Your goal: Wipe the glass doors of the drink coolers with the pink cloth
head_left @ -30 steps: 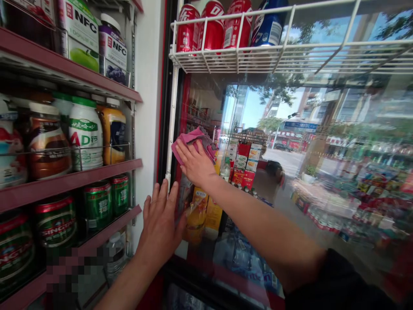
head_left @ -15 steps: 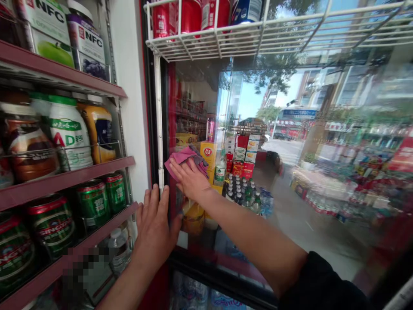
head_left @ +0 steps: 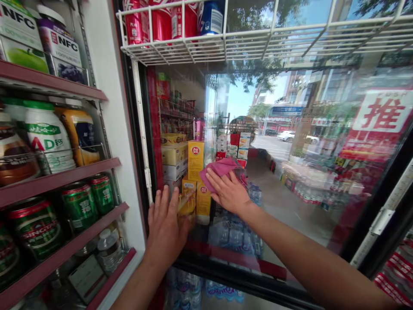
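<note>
My right hand (head_left: 228, 191) has moved rightward across the glass door (head_left: 284, 215), pressing a pink cloth (head_left: 219, 168) with open fingers; my left hand (head_left: 166, 234) lies open. Wiped extent: cannot tell.

Left hand (head_left: 165, 234), right hand (head_left: 227, 192), both outstretched

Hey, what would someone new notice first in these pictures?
The eye goes first to the pink cloth under the right hand, pressed against the glass panel of a drinks cooler, with the left hand spread flat on the glass below and to its left. Above them, red cans sit in a white wire rack. At the far right, a red-and-white sign with a large red character stands out on the glass.
</note>
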Motion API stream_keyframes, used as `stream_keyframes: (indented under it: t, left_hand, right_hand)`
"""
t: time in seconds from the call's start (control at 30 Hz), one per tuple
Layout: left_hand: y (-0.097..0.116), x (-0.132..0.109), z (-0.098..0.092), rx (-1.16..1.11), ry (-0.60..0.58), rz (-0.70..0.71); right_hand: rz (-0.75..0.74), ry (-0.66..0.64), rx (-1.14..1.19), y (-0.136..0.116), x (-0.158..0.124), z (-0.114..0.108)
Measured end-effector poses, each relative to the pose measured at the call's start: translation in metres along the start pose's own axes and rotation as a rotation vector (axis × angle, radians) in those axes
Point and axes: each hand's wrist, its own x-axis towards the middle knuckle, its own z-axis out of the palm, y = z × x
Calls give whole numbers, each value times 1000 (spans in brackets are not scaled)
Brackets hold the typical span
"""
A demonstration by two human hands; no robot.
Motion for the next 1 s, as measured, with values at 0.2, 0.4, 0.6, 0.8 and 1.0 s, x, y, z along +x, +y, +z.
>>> stream_keyframes:
  t: [0.2,0.4,0.6,0.8,1.0]
  left_hand:
    - [-13,-23,1,11,18,-50]
    - [-25,-35,1,-12,-43,-82]
    - [-17,-42,-5,-48,-74,-148]
    - [-2,-49,-9,-92,-172,-212]
    - [-1,-52,-14,-78,-224,-261]
  right_hand:
    - [84,-17,-108,22,-31,-20]
    - [140,-25,-64,-3,17,-11]
    - [10,-17,46,-39,85,10]
    - [-160,44,252,-90,141,55]
    - [-196,35,344,-122,160,80]
